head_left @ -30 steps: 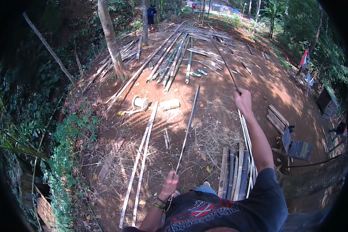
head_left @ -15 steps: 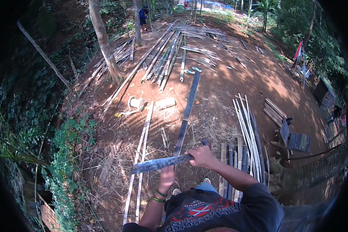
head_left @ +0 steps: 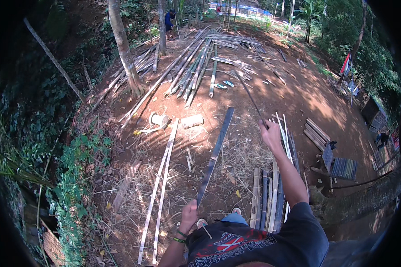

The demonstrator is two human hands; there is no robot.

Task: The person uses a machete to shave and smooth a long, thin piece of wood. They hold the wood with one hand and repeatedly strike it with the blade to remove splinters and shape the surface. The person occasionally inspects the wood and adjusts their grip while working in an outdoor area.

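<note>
My left hand (head_left: 189, 215) is closed round the near end of a long dark bamboo strip (head_left: 217, 153), which slants away from me over the straw-strewn ground. Raised to the right, my right hand (head_left: 270, 133) grips a machete (head_left: 250, 95). Its blade points up and away, seen almost edge-on, apart from the strip. The machete's handle is mostly hidden in my fist. Left of the strip, two long pale bamboo slats (head_left: 162, 189) lie on the ground.
Dark and pale split bamboo (head_left: 263, 200) lies by my right side. Ahead are a white spool (head_left: 158, 120), a short bamboo piece (head_left: 193, 121), slippers (head_left: 227, 83) and piled poles (head_left: 196, 73). A tree trunk (head_left: 122, 44) stands left; another person (head_left: 169, 21) is far back.
My right hand has swung the machete from across the strip up and to the right, its blade now pointing away. The strip's far end has come nearer, with my left hand lower on it.
</note>
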